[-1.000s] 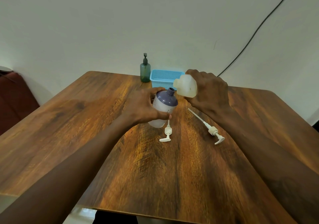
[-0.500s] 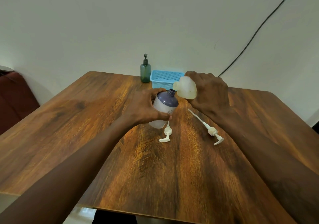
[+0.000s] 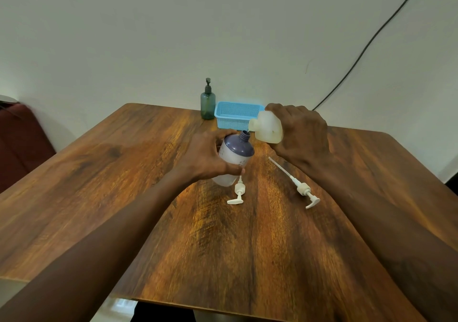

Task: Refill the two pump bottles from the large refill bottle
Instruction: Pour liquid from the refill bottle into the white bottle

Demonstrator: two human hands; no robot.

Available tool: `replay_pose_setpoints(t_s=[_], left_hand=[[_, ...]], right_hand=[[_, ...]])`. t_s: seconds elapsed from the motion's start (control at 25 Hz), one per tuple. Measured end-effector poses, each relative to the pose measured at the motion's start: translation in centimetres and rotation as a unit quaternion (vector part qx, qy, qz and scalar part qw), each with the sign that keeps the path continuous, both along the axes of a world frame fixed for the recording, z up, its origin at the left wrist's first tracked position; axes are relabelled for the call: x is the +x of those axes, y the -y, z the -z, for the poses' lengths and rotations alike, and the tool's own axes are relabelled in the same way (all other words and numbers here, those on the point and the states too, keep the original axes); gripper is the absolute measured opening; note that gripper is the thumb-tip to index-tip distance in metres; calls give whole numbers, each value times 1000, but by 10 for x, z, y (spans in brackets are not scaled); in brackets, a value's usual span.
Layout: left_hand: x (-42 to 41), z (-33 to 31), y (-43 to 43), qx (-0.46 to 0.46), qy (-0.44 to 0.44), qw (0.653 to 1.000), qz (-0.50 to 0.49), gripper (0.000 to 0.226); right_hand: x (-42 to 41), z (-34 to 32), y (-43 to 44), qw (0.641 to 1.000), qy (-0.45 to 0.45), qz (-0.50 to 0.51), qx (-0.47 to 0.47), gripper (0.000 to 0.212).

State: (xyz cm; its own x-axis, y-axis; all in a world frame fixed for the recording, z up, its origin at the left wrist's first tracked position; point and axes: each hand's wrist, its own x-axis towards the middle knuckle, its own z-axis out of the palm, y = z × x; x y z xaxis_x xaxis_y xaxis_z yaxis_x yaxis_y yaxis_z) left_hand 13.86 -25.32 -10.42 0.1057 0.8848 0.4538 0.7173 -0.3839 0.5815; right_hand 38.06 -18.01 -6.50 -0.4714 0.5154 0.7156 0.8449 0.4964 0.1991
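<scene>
My left hand [image 3: 207, 156] grips a white bottle with a purple shoulder [image 3: 235, 155], tilted right, its open threaded neck uncovered. My right hand [image 3: 303, 133] holds a translucent cream bottle [image 3: 269, 128] tipped on its side, with its mouth just right of and touching or nearly touching the purple neck. No liquid stream is visible. Two white pump heads lie on the table: a short one [image 3: 238, 192] below the purple bottle and a long-tubed one [image 3: 301, 187] to the right. A green pump bottle [image 3: 207, 103] stands upright at the far edge.
A light blue perforated basket [image 3: 235, 115] sits at the back of the wooden table [image 3: 124, 173], right of the green bottle. A black cable [image 3: 371, 41] runs down the wall at right. A dark red seat [image 3: 19, 138] is left of the table.
The cream bottle has tipped a little further and its mouth has come down closer to the purple bottle's neck. Both hands stay in nearly the same place.
</scene>
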Motion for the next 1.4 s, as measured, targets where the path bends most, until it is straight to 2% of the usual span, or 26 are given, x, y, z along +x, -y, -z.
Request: replay_pose_setpoints(t_s=[1.4], left_hand=[[0,10,3,-8,15,1000,3,91]], right_hand=[[2,-3,6,1000,3,-13,2,64]])
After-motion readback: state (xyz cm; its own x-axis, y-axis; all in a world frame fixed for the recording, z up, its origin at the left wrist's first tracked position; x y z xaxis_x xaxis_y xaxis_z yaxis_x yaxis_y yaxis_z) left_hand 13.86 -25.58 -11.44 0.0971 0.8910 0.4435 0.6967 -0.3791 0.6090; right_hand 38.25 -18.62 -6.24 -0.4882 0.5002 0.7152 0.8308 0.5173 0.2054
